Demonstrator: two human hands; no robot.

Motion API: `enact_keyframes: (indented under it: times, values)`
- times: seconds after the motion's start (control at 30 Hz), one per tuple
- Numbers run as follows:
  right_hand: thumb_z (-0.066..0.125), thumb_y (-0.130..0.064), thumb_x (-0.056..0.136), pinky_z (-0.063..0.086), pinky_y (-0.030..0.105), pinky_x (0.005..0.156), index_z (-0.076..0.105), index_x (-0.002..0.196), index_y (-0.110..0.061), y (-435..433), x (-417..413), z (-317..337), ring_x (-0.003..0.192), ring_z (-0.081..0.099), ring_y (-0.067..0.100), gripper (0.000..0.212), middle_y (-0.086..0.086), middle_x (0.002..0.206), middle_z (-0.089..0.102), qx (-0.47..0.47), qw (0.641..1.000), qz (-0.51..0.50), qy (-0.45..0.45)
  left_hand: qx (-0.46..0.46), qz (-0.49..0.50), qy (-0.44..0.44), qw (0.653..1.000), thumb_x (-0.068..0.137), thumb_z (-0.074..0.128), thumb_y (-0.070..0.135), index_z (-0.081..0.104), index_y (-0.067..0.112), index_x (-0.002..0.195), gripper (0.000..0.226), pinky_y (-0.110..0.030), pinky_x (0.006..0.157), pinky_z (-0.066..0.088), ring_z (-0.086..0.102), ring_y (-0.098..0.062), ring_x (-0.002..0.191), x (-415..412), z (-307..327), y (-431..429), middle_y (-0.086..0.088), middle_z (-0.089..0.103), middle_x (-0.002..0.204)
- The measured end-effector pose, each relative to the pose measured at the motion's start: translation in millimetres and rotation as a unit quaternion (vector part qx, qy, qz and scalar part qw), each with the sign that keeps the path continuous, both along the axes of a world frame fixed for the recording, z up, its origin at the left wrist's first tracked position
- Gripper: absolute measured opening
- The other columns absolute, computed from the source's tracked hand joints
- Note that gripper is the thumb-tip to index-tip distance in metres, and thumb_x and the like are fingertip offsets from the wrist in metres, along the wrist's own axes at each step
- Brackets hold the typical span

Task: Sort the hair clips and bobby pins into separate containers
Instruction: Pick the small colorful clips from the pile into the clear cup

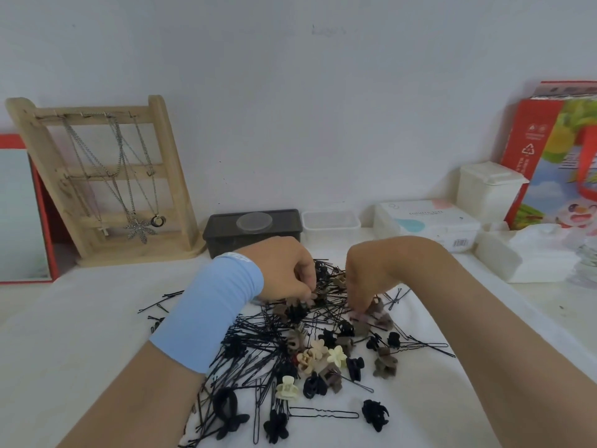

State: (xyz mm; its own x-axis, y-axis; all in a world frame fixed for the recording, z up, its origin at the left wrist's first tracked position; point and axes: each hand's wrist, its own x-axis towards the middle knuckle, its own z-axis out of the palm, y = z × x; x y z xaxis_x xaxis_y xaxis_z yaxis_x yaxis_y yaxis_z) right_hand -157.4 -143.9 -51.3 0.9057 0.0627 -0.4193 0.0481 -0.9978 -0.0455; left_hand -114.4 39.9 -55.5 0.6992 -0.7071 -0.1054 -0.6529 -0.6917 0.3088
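A heap of black bobby pins (pixel 255 344) mixed with small claw hair clips (pixel 323 354) in black, brown and cream lies on the white cloth. My left hand (pixel 284 270), with a blue wrist sleeve, reaches into the far side of the heap, fingers curled down onto a brown flower clip (pixel 308 297). My right hand (pixel 365 279) pinches down at a brown and pink clip (pixel 374 313) on the heap's right side. Behind the heap stand a dark lidded container (pixel 223 236) and a clear shallow container (pixel 331 221).
A wooden necklace stand (pixel 106 176) leans at the back left, next to a red-framed mirror (pixel 22 215). At the back right are a cotton pad box (pixel 426 221), a white lidded box (pixel 487 189), a red carton (pixel 555 156) and white tissue packs (pixel 529 257).
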Motion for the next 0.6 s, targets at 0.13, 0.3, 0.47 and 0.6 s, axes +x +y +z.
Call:
enact_keyframes:
  times: [0.13,0.3,0.47,0.6]
  values:
    - [0.077,-0.019,0.08,0.036,0.007,0.038,0.079,0.093,-0.026,-8,-2,9,0.039,0.049,-0.009,0.015,-0.023,0.044,0.052,0.006,1.0,0.023,-0.004,0.01,-0.003,-0.059,0.998,0.081,0.074,0.033,0.069,0.037,0.085,0.008,-0.026,0.079,0.046,0.055,-0.006,0.088,0,-2,-6,0.018,0.052,0.095]
    - [0.086,-0.035,0.067,0.057,0.031,0.075,0.077,0.089,-0.03,6,3,-2,0.076,0.065,0.012,0.024,-0.011,0.071,0.067,-0.004,0.999,0.051,-0.004,-0.004,-0.06,0.003,0.998,0.08,0.073,0.039,0.076,0.038,0.092,0.013,-0.022,0.079,0.05,0.059,0.002,0.083,-22,-7,-25,0.023,0.065,0.089]
    - [0.084,-0.038,0.067,0.055,0.033,0.072,0.077,0.082,-0.032,2,5,-6,0.075,0.064,0.015,0.018,-0.011,0.069,0.066,0.016,0.998,0.043,-0.033,0.051,-0.077,0.012,0.996,0.082,0.074,0.034,0.078,0.033,0.094,0.013,-0.021,0.079,0.05,0.062,0.0,0.084,-24,-14,-28,0.02,0.07,0.098]
    - [0.086,-0.029,0.068,0.051,0.024,0.07,0.078,0.083,-0.038,-3,5,-7,0.076,0.062,0.002,0.019,-0.022,0.073,0.068,0.037,0.999,0.03,-0.024,0.077,-0.056,-0.001,0.995,0.082,0.074,0.031,0.077,0.032,0.095,0.013,-0.024,0.084,0.054,0.064,0.0,0.085,-20,-6,-22,0.02,0.07,0.089]
